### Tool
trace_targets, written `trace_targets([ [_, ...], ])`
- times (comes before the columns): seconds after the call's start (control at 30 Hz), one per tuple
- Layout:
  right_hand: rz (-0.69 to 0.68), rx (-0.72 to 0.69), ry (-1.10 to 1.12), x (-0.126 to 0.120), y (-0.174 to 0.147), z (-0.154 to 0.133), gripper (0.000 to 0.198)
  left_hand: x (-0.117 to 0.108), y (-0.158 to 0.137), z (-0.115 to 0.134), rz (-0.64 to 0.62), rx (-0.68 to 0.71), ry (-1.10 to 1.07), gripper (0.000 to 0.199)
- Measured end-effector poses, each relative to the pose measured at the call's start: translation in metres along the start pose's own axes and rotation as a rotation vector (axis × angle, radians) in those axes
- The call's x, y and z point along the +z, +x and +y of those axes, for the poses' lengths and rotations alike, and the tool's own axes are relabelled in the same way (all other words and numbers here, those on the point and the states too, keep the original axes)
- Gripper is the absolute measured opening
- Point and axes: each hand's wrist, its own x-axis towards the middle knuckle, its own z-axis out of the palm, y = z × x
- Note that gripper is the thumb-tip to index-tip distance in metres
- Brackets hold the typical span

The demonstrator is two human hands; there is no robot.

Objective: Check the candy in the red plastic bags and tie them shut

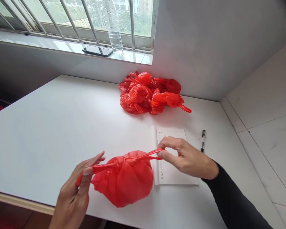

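Note:
A puffed-out red plastic bag point(130, 183) is at the front of the white table, its neck gathered on top and its two handles drawn apart. My left hand point(77, 187) pinches the left handle between thumb and fingers. At the other side, my right hand point(181, 156) grips the end of the right handle, above an open notebook point(176, 176). The bag's contents are hidden. Whether its underside touches the table I cannot tell.
Several red plastic bags point(143, 95) lie heaped against the wall at the back of the table point(50, 133). A black-capped pen point(203, 140) rests right of the notebook. On the windowsill are a phone point(97, 51) and a water bottle point(115, 36). Tiled wall borders the right.

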Motion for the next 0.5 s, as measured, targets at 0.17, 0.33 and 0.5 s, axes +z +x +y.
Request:
trace_targets([
  [0.17, -0.084, 0.034, -0.056, -0.004, -0.004, 0.005, 0.027, -0.030, 0.004, -0.025, 0.193, -0.284, 0.036, 0.047],
  [0.33, -0.264, -0.134, -0.038, 0.018, -0.016, -0.018, 0.020, -0.009, -0.001, -0.006, 0.132, -0.219, -0.259, 0.061],
  [0.5, -0.458, -0.357, -0.069, 0.048, -0.036, -0.025, 0.012, 0.036, -0.015, 0.017, 0.099, -0.133, 0.000, 0.080],
])
